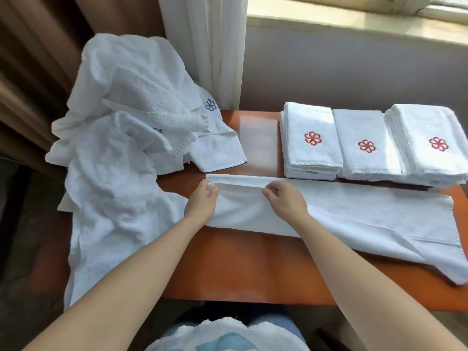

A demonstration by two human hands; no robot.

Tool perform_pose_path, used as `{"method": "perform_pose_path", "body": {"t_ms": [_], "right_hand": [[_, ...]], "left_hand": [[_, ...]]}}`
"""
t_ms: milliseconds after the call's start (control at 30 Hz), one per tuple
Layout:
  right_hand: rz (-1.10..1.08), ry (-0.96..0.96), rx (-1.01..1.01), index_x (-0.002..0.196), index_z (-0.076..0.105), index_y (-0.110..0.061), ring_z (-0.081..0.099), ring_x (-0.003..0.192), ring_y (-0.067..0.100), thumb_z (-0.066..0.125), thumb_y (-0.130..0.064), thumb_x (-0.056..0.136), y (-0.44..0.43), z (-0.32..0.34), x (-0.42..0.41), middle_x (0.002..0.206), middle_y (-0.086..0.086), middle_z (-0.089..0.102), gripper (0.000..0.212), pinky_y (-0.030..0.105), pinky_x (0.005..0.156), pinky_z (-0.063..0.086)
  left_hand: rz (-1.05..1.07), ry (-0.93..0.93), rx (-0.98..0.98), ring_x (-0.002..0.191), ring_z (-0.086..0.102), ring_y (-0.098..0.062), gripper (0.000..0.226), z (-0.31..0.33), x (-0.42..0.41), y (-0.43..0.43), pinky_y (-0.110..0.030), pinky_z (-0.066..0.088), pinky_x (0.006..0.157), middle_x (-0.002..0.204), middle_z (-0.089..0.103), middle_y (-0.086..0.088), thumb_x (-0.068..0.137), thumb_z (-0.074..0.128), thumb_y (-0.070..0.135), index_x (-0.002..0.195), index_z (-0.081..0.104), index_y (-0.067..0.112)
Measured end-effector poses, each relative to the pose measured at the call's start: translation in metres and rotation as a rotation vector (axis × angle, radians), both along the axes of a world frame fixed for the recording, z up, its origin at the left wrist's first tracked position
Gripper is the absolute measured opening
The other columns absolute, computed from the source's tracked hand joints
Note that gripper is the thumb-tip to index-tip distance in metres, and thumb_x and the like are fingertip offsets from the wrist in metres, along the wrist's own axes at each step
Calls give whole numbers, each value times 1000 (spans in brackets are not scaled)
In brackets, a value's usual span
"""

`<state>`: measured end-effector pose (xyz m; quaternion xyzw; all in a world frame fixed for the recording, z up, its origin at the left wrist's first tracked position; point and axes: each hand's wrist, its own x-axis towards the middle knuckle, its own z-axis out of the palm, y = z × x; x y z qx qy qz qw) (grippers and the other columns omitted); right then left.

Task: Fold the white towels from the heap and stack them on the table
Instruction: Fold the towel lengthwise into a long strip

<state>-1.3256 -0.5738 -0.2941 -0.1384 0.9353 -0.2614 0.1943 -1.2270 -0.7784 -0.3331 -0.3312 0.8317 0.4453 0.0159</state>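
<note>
Along the far right edge of the table we see three folded stacks side by side, each showing a red flower emblem. Nearer us, our left hand and right hand each pinch the turned-over long edge of a flat white towel reaching the right edge. The crumpled heap spills over the left edge, below a pale curtain and windowsill.
</note>
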Motion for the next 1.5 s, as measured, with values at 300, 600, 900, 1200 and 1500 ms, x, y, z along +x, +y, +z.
{"method": "perform_pose_path", "body": {"t_ms": [300, 600, 900, 1200, 1500], "right_hand": [[111, -50, -31, 101, 69, -23, 57, 93, 14, 52, -31, 100, -25, -31, -55, 98, -9, 65, 20, 30, 66, 40], [151, -67, 25, 94, 65, -18, 56, 90, 18, 51, -26, 98, -33, -56, -66, 93, -6, 64, 16, 31, 64, 40], [115, -185, 50, 88, 61, -22, 57, 78, 15, 53, -26, 91, -40, -57, -58, 80, -10, 61, 10, 27, 55, 35], [139, -215, 41, 87, 60, -21, 54, 73, 11, 52, -24, 92, -44, -56, -11, 80, -11, 61, 10, 26, 53, 34], [164, 17, 165, 127, 61, -26, 50, 121, 20, 56, -29, 93, 5, -31, 1, 116, -7, 67, 34, 38, 107, 28]], "left_hand": [[126, -85, -84, 85, 58, -19, 24, -12, -37, -13, -35, 44, 71, 89, 60, 6, 101, 48, 40, 99, 54, 17], [94, -219, -219, 71, 50, -13, 23, -31, -50, -19, -27, 28, 52, 76, 51, 11, 101, 48, 41, 90, 46, 21], [-22, -293, -329, 77, 57, -19, 24, -25, -35, -18, -36, 45, 64, 80, 54, 5, 104, 44, 35, 101, 52, 13], [-63, -348, -380, 73, 54, -18, 18, -18, 9, -20, -31, 35, 56, 85, 56, 0, 104, 42, 31, 98, 46, 14], [-433, -51, -550, 128, 42, -16, 48, 9, -8, 13, -29, 30, 107, 139, 46, 5, 93, 59, 19, 139, 47, 25]]}}
